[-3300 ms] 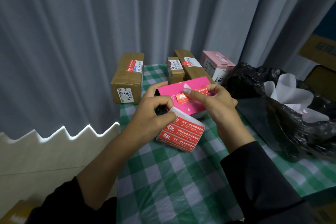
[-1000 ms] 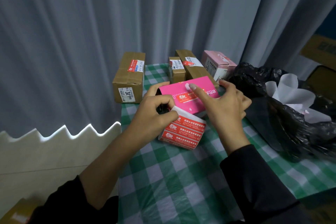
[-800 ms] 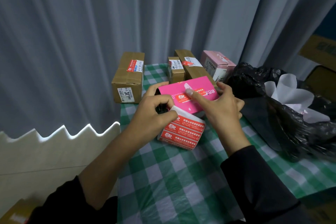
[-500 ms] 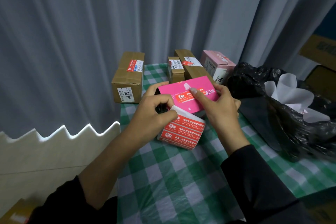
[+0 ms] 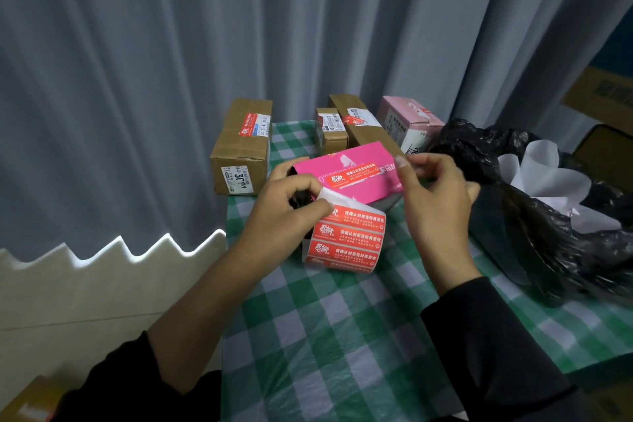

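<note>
A bright pink box [image 5: 371,154] lies on the green checked tablecloth [image 5: 342,336], with a red sticker [image 5: 352,176] stuck across its top. My left hand [image 5: 287,205] pinches the white backing of a roll of red stickers [image 5: 346,236] just in front of the box, and its forefinger reaches round the box's left end. My right hand [image 5: 435,195] is at the box's right end with its fingers loosely curled. Its forefinger tip is at the box's upper right corner, and nothing is held in it.
Behind stand a large brown parcel [image 5: 239,147], two smaller brown parcels [image 5: 330,134] [image 5: 363,127] and a pale pink carton [image 5: 407,120]. A black bin bag [image 5: 548,233] holding white paper strips [image 5: 548,175] fills the right side. Grey curtains hang behind; the table's left edge drops off.
My right hand pressed the red sticker along the top of the pink box, then slid right and now sits at the box's right end. The left hand has stayed on the roll.
</note>
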